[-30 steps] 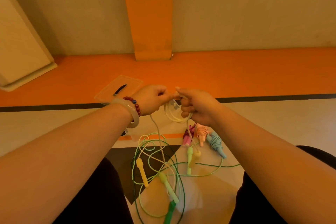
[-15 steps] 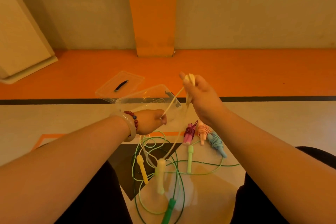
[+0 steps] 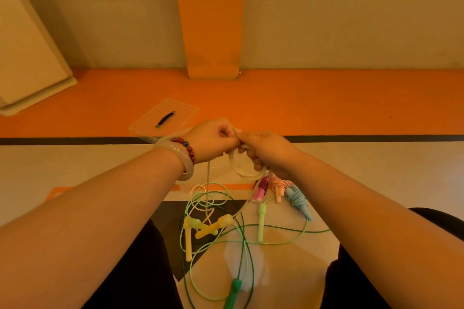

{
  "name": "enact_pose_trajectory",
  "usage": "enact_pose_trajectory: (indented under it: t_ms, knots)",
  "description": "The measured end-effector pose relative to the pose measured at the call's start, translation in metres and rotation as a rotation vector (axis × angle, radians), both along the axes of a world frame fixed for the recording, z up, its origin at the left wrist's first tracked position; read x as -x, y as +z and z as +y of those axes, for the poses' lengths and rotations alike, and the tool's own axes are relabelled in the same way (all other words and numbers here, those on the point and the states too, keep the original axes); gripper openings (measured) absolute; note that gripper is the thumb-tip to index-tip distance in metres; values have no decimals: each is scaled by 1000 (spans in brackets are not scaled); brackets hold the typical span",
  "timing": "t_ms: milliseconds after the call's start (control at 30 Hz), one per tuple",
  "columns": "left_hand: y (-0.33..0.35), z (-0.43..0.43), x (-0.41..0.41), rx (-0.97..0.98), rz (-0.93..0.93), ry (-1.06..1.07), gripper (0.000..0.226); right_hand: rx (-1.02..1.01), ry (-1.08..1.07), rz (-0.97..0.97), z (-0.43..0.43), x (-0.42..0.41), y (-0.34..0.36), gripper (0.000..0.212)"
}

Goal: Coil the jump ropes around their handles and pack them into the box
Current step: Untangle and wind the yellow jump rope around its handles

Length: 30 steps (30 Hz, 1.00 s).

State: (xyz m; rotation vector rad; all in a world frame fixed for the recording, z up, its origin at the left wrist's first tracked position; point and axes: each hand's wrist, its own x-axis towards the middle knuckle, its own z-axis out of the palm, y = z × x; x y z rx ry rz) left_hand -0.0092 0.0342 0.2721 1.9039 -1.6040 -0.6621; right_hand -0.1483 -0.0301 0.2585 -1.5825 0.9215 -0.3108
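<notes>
Nearest, between the person's dark-clad knees, a dark green handle [image 3: 234,291] lies on the pale floor [image 3: 376,170]. Thin green ropes [image 3: 247,258] loop loosely around it. A little farther, two yellow handles [image 3: 213,227] lie crossed among the loops, with a light green handle [image 3: 261,222] just to their right. Beyond these, three already coiled bundles lie side by side: pink [image 3: 261,189], peach [image 3: 280,187] and blue [image 3: 298,202], the blue one farthest right.

Above the bundles both hands meet, knuckle to knuckle. The left hand [image 3: 212,140] has its fingers curled and pinches a pale rope [image 3: 241,168], one strand of which hangs straight down to the tangle. The right hand [image 3: 266,153] is also curled and grips several hanging loops of that same rope. The left wrist wears a pale bangle [image 3: 187,165] and a red bead bracelet [image 3: 187,149].

Just beyond the left wrist shows the rim of the clear box [image 3: 180,131], mostly hidden by the hand. Its clear lid [image 3: 150,120], with a black grip, lies flat on the orange strip of floor to the far left. Farther still stands a beige wall with an orange pillar [image 3: 211,20].
</notes>
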Motion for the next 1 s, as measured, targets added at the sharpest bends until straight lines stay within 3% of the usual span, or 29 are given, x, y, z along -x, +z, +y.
enact_pose_trajectory:
  t_ms: [133,233,300,367,500,633,700,800,867,1000]
  knots:
    - [-8,1,3,-93,261,19,48,-587,-32,-369,-3,5,0,38]
    - [-16,6,0,-191,581,46,39,-871,-71,-762,-5,8,5,26]
    - [-25,12,-6,-276,533,13,32,-904,-123,-963,-8,11,14,22]
    - [-34,16,-10,-360,408,16,26,-786,-230,-1007,-13,14,20,27]
    - [-38,16,-7,-368,-37,-8,24,-345,-296,-839,-15,16,18,22]
    - [-28,13,10,-218,-204,-152,28,476,-101,-102,-5,19,11,23]
    - [-23,10,12,-102,-205,-137,28,659,59,126,1,16,4,18]
    - [-19,8,-2,41,-136,-3,25,607,82,224,-2,11,-3,17]
    - [-20,10,-13,9,-96,32,24,542,51,197,-6,10,-1,20]
    - [-23,12,-21,-81,-54,20,19,177,-24,-97,-7,10,8,17]
